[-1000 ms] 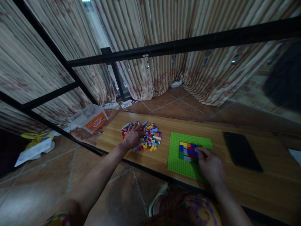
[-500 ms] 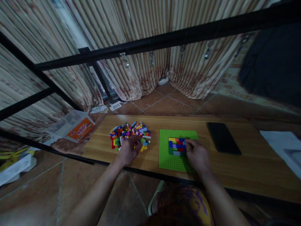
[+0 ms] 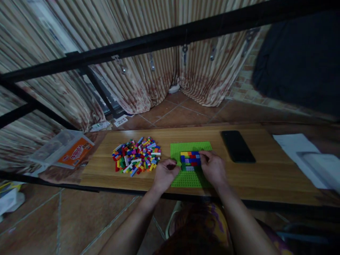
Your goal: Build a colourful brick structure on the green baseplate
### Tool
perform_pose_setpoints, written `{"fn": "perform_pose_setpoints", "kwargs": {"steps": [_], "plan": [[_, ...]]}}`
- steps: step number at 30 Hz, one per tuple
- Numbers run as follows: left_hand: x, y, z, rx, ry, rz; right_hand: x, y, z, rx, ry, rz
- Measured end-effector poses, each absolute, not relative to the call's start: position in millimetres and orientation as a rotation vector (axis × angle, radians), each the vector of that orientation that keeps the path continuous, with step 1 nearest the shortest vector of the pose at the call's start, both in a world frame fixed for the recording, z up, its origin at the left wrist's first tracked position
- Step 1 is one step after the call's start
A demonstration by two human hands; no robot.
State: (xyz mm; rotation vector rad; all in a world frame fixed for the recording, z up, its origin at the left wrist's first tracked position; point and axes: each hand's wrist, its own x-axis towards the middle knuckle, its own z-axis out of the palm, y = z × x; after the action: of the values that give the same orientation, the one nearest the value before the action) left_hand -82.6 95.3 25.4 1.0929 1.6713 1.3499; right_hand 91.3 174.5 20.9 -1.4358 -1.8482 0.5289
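Observation:
A small block of joined toy bricks (image 3: 190, 160), in yellow, red, blue, purple and green, sits on a light green baseplate (image 3: 190, 182). My right hand (image 3: 214, 168) is closed at the block's right edge, thumb and fingertips against it and hiding that end. Over the baseplate's left edge, my left hand (image 3: 166, 173) is pinched, with what looks like a small light green brick (image 3: 179, 163) at the fingertips, left of the block. Farther left lies a heap of loose mixed bricks (image 3: 136, 156), untouched by either hand.
A black phone (image 3: 237, 147) lies right of the baseplate on the wooden table (image 3: 265, 177). White paper (image 3: 297, 148) and a clear plastic item are at the far right. A clear bin with an orange label (image 3: 74, 153) stands left of the table. A black metal bar (image 3: 148, 44) crosses beyond.
My left hand has moved right, from the brick heap to the baseplate's left edge beside the block. My right hand stays at the block's right edge. The camera view has shifted slightly.

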Motion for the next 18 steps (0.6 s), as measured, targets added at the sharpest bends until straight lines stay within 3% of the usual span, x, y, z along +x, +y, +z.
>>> {"fn": "perform_pose_setpoints", "kwargs": {"steps": [9,18], "plan": [[-78,106,25,1.033,1.535,1.298,92,173,31,-1.296,-1.835,0.636],[-78,116,35,1.128,1.474,1.186,90,168,35,-0.955,-2.171,0.736]]}}
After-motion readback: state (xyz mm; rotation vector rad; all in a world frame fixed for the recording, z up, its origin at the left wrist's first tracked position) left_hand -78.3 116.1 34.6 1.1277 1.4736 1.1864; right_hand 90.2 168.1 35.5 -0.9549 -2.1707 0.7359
